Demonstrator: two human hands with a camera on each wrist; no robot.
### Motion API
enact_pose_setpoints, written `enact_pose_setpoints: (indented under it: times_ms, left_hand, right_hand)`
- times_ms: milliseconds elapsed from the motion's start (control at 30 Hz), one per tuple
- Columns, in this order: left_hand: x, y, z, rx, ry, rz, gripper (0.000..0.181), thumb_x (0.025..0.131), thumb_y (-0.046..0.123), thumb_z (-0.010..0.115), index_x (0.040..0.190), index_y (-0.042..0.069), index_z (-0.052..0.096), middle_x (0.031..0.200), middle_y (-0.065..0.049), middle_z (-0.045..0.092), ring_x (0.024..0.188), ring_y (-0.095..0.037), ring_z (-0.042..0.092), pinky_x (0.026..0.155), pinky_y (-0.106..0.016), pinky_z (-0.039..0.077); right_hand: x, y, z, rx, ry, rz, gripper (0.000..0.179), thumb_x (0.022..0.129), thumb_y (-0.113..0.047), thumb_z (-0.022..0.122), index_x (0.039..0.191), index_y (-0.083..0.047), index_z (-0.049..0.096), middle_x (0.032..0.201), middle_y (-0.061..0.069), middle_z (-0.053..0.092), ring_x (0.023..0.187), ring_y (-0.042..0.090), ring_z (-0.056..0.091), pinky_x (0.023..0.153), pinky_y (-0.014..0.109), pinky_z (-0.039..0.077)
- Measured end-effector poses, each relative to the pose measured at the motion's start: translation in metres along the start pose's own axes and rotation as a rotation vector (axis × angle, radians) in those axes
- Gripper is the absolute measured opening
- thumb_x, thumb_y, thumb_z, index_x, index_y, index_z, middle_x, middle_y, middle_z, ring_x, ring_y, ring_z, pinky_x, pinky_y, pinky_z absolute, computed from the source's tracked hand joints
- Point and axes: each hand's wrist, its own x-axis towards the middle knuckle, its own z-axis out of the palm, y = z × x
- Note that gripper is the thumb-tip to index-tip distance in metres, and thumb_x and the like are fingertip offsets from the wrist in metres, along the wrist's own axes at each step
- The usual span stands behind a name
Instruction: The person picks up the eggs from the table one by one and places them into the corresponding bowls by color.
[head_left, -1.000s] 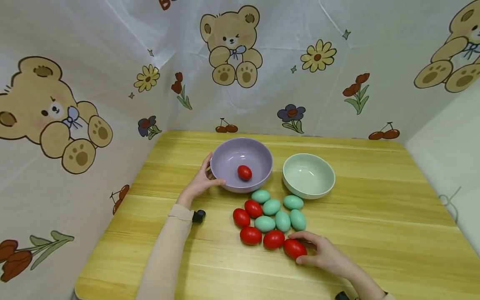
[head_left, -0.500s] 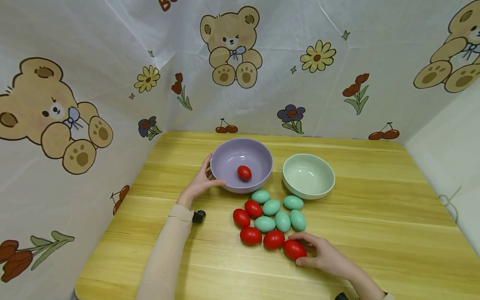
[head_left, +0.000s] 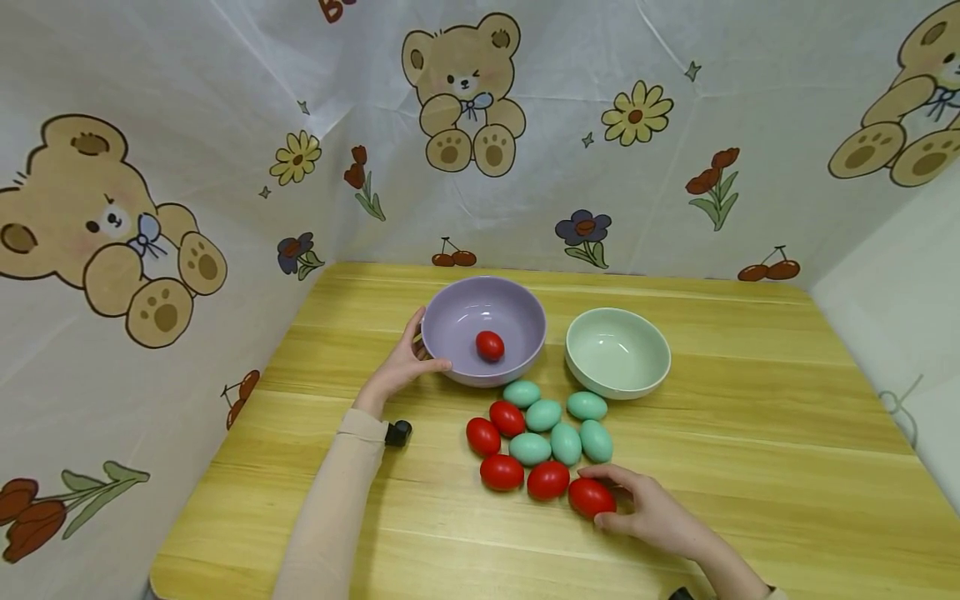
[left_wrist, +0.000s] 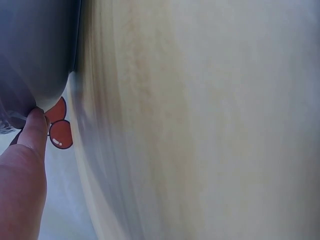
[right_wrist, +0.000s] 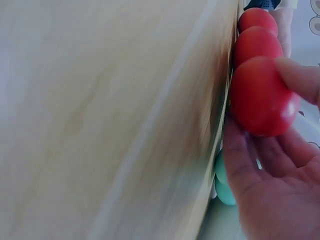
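Six red eggs, six green eggs, two bowls: right hand pinches one red egg, left hand grips purple bowl.

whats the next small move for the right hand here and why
I'd probably have the right hand lift the rightmost red egg and start it toward the purple bowl. The hand grips that egg between thumb and fingers, the left hand holds the bowl, and a lone red egg lies inside, which suggests reds go there.
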Motion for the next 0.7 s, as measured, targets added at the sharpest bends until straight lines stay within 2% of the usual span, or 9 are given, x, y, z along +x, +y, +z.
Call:
enact_pose_setpoints:
  times_ms: [167,267,500,700]
  left_hand:
    - [-0.001,0.001,0.0,-0.006,-0.001,0.006,0.11,0.074,-0.003,0.075,0.149,0.011,-0.004,0.15,-0.02,0.004,0.135,-0.037,0.018,0.107,-0.037,0.023]
    - [-0.001,0.0,0.0,-0.014,-0.002,0.01,0.109,0.074,-0.003,0.075,0.149,0.012,-0.004,0.151,-0.02,0.004,0.135,-0.038,0.017,0.108,-0.038,0.023]
    - [-0.001,0.001,-0.001,-0.013,-0.005,0.009,0.11,0.074,-0.002,0.075,0.149,0.012,-0.004,0.151,-0.019,0.003,0.135,-0.037,0.017,0.108,-0.038,0.023]
    - [-0.001,0.001,0.0,0.0,-0.006,0.003,0.109,0.075,0.0,0.075,0.149,0.012,-0.004,0.151,-0.02,0.004,0.135,-0.037,0.017,0.108,-0.036,0.023]
  right_hand:
    - [0.002,-0.004,-0.003,0.01,0.028,0.0,0.05,0.083,-0.02,0.07,0.127,-0.004,0.052,0.12,0.005,0.056,0.103,0.016,0.054,0.088,0.025,0.046]
    - [0.004,-0.007,-0.004,0.024,0.042,-0.027,0.049,0.084,-0.019,0.07,0.127,-0.003,0.052,0.119,0.008,0.056,0.101,0.018,0.055,0.087,0.025,0.047]
    - [0.013,-0.014,-0.009,0.122,0.013,-0.078,0.049,0.085,-0.014,0.069,0.128,0.0,0.049,0.115,0.014,0.055,0.098,0.021,0.056,0.082,0.028,0.051]
    - [0.026,-0.02,-0.016,0.164,0.007,-0.113,0.05,0.085,-0.009,0.068,0.129,0.003,0.046,0.121,0.018,0.052,0.101,0.021,0.056,0.08,0.033,0.052]
